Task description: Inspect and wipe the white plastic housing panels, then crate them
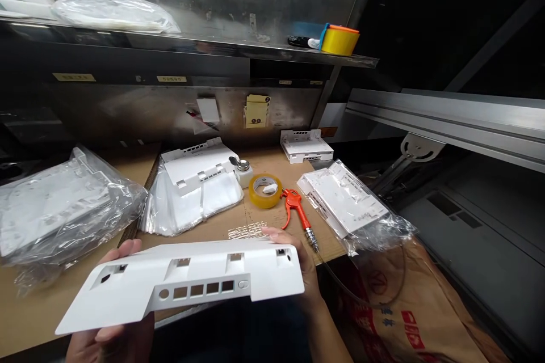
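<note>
A white plastic housing (200, 261) with a row of square port openings is held up between my two hands, above the cardboard-covered bench. My left hand (113, 334) grips its left end, thumb below and fingertips showing over the far edge. At the opposite end, my right hand (304, 272) is closed round the side, partly hidden behind the part. Just beyond the housing lie a roll of yellow tape (264, 199) and an orange air blow gun (297, 210) with its hose. Another white housing (200, 164) rests on a stack of clear plastic bags (191, 204).
Bagged white housings (55, 198) lie at the left, and another bagged housing (347, 198) at the right. One more housing (306, 146) stands at the back. A metal shelf (213, 45) crosses above. A brown paper sack (409, 306) sits below on the right.
</note>
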Motion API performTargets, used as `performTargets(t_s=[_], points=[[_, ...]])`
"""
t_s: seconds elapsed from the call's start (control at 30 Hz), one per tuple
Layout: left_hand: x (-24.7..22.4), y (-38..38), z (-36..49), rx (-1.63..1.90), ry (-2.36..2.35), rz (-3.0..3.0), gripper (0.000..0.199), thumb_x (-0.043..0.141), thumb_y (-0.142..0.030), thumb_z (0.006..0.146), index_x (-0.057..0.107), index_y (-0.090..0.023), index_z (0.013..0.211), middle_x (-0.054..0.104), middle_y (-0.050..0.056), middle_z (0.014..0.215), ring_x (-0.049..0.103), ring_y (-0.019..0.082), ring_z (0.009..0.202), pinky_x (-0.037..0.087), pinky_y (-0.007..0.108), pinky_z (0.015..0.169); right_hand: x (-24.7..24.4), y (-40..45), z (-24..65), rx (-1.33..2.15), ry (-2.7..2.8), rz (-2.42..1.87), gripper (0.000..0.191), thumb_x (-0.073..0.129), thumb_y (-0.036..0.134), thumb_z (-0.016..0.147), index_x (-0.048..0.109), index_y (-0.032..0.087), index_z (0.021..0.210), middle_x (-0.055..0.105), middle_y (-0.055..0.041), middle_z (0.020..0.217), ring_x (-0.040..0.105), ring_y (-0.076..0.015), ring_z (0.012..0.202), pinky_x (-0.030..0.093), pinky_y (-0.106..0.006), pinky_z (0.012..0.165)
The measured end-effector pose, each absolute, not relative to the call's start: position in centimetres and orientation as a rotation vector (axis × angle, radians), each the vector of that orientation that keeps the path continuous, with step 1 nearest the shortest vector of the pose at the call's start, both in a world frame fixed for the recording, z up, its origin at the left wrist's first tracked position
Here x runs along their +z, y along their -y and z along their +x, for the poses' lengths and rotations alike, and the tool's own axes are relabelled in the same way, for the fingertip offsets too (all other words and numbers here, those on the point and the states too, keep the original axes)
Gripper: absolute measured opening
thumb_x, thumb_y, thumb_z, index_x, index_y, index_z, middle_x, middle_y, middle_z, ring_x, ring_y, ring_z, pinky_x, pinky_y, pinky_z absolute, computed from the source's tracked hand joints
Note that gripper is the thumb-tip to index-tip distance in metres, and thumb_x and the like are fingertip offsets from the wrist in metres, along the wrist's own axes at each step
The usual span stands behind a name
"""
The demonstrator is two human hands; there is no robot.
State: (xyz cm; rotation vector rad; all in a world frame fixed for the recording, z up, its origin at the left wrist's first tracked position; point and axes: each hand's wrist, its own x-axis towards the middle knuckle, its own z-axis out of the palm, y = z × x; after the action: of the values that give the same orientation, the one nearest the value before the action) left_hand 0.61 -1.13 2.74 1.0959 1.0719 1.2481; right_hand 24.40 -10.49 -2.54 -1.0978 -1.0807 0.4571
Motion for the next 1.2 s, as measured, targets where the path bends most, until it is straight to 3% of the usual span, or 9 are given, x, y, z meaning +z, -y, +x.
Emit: performTargets(t_s=[0.1, 0.2, 0.27, 0.37, 0.43, 0.6, 0.83, 1.07, 1.2], points=[[2.8, 1.5, 1.4, 1.394, -1.016, 0.984, 0.078, 0.089, -0.066, 0.062, 0.067, -0.039, 0.131, 0.053, -0.009, 0.157, 0.029, 0.035, 0.155, 0.018, 0.045, 0.133, -2.8, 10.4, 24.4, 0.465, 1.065, -1.118, 0.040, 0.064, 0.015, 0.095, 0.067, 0.038, 0.127, 0.070, -0.0005, 0.137, 0.064, -0.0219, 0.130, 0.051, -0.036, 0.111], [3.1, 1.8, 1.7, 1.417, -1.029, 0.949, 0.084, 0.092, -0.068, 0.053, 0.069, -0.036, 0.128, 0.056, -0.005, 0.155, 0.033, 0.037, 0.152, 0.018, 0.044, 0.133, -3.1, 10.2, 24.5, 0.492, 1.067, -1.118, 0.040, 0.065, 0.018, 0.095, 0.066, 0.039, 0.129, 0.069, 0.0000, 0.139, 0.063, -0.0212, 0.132, 0.050, -0.034, 0.112], [3.6, 2.2, 1.8, 1.385, -1.046, 0.946, 0.088, 0.091, -0.069, 0.053, 0.066, -0.038, 0.132, 0.054, -0.006, 0.156, 0.034, 0.033, 0.152, 0.028, 0.034, 0.129, -3.3, 10.2, 24.6, 0.497, 1.071, -1.127, 0.037, 0.066, 0.022, 0.096, 0.066, 0.038, 0.129, 0.069, -0.0002, 0.140, 0.063, -0.0215, 0.132, 0.050, -0.034, 0.112], [4.2, 2.7, 1.6, 1.333, -1.048, 1.013, 0.091, 0.088, -0.072, 0.058, 0.060, -0.038, 0.138, 0.047, -0.006, 0.161, 0.034, 0.026, 0.152, 0.046, 0.017, 0.110, -3.6, 10.3, 24.8, 0.464, 1.078, -1.171, 0.034, 0.066, 0.026, 0.096, 0.067, 0.036, 0.129, 0.069, -0.0016, 0.139, 0.064, -0.0225, 0.130, 0.051, -0.035, 0.111], [4.1, 2.9, 1.3, 1.327, -1.018, 1.085, 0.089, 0.087, -0.070, 0.063, 0.057, -0.035, 0.140, 0.043, -0.003, 0.164, 0.035, 0.026, 0.152, 0.050, 0.015, 0.103, -3.7, 10.6, 24.9, 0.447, 1.070, -1.207, 0.033, 0.067, 0.028, 0.096, 0.068, 0.035, 0.129, 0.070, -0.0028, 0.138, 0.066, -0.0235, 0.128, 0.052, -0.036, 0.110], [3.3, 2.9, 0.7, 1.315, -0.976, 1.215, 0.087, 0.082, -0.069, 0.071, 0.054, -0.031, 0.143, 0.039, 0.003, 0.166, 0.034, 0.033, 0.151, 0.044, 0.026, 0.114, -3.8, 11.2, 25.2, 0.460, 0.984, -1.326, 0.035, 0.066, 0.039, 0.095, 0.069, 0.029, 0.129, 0.070, -0.0066, 0.137, 0.066, -0.0281, 0.127, 0.052, -0.041, 0.111], [3.3, 3.3, 1.3, 1.352, -0.934, 1.189, 0.086, 0.085, -0.070, 0.066, 0.056, -0.035, 0.139, 0.041, 0.001, 0.164, 0.029, 0.035, 0.153, 0.032, 0.038, 0.124, -3.6, 11.1, 25.3, 0.438, 0.947, -1.354, 0.035, 0.062, 0.049, 0.098, 0.070, 0.031, 0.127, 0.071, -0.0056, 0.136, 0.066, -0.0284, 0.125, 0.048, -0.044, 0.111], [3.6, 3.4, 1.9, 1.376, -0.924, 1.137, 0.081, 0.088, -0.068, 0.064, 0.062, -0.037, 0.134, 0.048, 0.001, 0.161, 0.034, 0.033, 0.152, 0.041, 0.035, 0.117, -2.9, 11.2, 25.1, 0.451, 0.898, -1.379, 0.035, 0.063, 0.054, 0.096, 0.072, 0.030, 0.118, 0.072, -0.0065, 0.133, 0.064, -0.0309, 0.127, 0.044, -0.048, 0.113], [3.5, 3.3, 1.8, 1.385, -0.919, 1.116, 0.084, 0.087, -0.071, 0.062, 0.063, -0.034, 0.134, 0.051, 0.005, 0.158, 0.033, 0.035, 0.152, 0.038, 0.040, 0.121, -2.6, 11.3, 25.2, 0.463, 0.878, -1.331, 0.032, 0.065, 0.053, 0.095, 0.073, 0.029, 0.115, 0.072, -0.0066, 0.133, 0.064, -0.0311, 0.128, 0.044, -0.048, 0.113]])
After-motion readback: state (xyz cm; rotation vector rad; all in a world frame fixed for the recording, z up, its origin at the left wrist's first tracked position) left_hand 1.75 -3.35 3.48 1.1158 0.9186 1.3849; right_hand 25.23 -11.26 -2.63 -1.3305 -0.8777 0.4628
